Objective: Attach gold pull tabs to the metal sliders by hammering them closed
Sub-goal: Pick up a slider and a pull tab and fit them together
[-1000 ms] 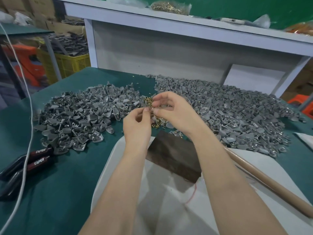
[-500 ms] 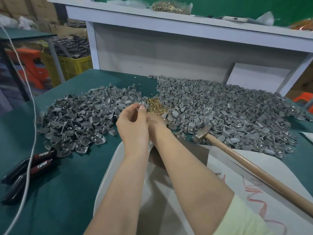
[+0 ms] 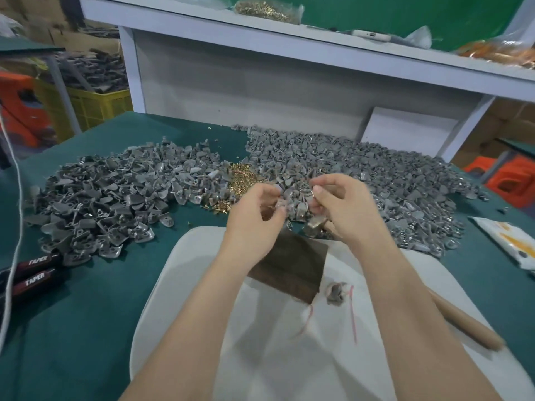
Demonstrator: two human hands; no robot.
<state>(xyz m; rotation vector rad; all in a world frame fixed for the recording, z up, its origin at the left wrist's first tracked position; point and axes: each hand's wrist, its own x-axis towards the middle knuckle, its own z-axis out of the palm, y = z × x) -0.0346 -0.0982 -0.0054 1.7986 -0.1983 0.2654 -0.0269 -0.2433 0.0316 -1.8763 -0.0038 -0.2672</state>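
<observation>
While the left hand pinches a grey metal slider above the dark brown square block, I cannot tell the grip of the right hand. A tab from the small gold pull-tab pile, just beyond, should probably seat fully before hammering.

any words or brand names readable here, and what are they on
"TAPER": upper handle, table's left edge.
"TAPER": lower handle, just below it.
The packet at the right has orange print, too blurred to read.
Nothing else is legible.
</observation>
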